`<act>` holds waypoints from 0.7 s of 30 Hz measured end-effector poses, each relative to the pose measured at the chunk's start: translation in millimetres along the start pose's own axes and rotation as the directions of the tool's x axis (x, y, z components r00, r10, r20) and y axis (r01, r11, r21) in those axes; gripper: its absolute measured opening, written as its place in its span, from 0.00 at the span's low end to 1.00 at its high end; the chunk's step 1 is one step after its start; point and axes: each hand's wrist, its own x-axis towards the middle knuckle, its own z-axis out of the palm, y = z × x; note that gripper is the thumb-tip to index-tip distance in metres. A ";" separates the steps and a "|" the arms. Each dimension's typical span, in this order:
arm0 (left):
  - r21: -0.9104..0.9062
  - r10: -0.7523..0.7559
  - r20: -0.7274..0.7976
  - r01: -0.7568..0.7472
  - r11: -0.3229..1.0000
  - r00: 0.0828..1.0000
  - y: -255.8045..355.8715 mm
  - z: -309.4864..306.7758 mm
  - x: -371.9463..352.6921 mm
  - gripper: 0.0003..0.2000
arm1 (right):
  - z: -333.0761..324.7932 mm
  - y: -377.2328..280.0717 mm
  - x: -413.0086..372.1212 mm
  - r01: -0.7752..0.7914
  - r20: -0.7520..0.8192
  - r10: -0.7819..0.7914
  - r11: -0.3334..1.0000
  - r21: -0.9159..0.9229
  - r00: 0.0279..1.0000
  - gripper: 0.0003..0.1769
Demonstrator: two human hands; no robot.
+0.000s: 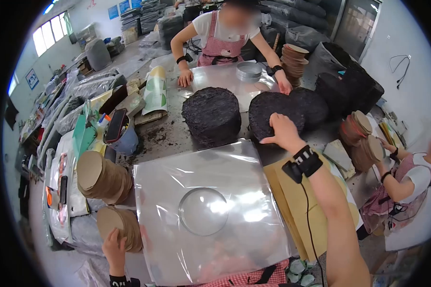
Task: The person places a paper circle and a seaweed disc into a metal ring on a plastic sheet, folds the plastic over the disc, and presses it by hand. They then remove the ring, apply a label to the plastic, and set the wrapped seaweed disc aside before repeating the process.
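Note:
My right hand (pixel 285 132) lies on the near side of a round, black, rough-textured cake (pixel 275 106), thumb spread away from the fingers. Another tall black cake (pixel 211 115) stands to its left. My left hand (pixel 114 249) touches the front edge of a stack of round brown cardboard discs (pixel 120 228) at lower left, its fingers apart. Between my arms lies a sheet of clear plastic film (pixel 163 210), shiny and creased. A clear ring-shaped piece (pixel 203 211) shows in the middle of the film.
Opposite, a person (pixel 220 36) has both hands by another film sheet with a metal ring (pixel 249 71). A second person (pixel 402 177) works at right beside disc stacks (pixel 368 152). A bucket of tools (pixel 124 141) and another disc stack (pixel 100 179) stand left; brown paper (pixel 304 201) lies right.

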 end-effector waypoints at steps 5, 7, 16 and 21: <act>-0.198 -0.092 -0.002 0.090 0.976 0.996 -12.2 0.2 -0.9 0.15 | -30.1 40.7 -2.4 0.023 0.126 -0.085 0.903 0.429 0.988 0.24; -0.219 -0.063 0.008 0.064 0.974 0.998 -15.4 -0.4 2.4 0.13 | -29.4 59.6 -5.5 -0.048 0.171 -0.086 0.756 0.653 0.982 0.21; -0.093 -0.002 -0.209 -0.018 0.995 0.978 -3.8 10.9 -0.5 0.05 | -8.2 89.9 -14.9 -0.184 -0.012 0.354 0.515 0.837 0.935 0.18; -0.055 -0.030 -0.256 0.016 0.998 0.966 -8.1 22.4 -7.6 0.04 | -66.4 40.9 -52.0 0.072 -0.729 0.466 0.817 0.572 0.501 0.15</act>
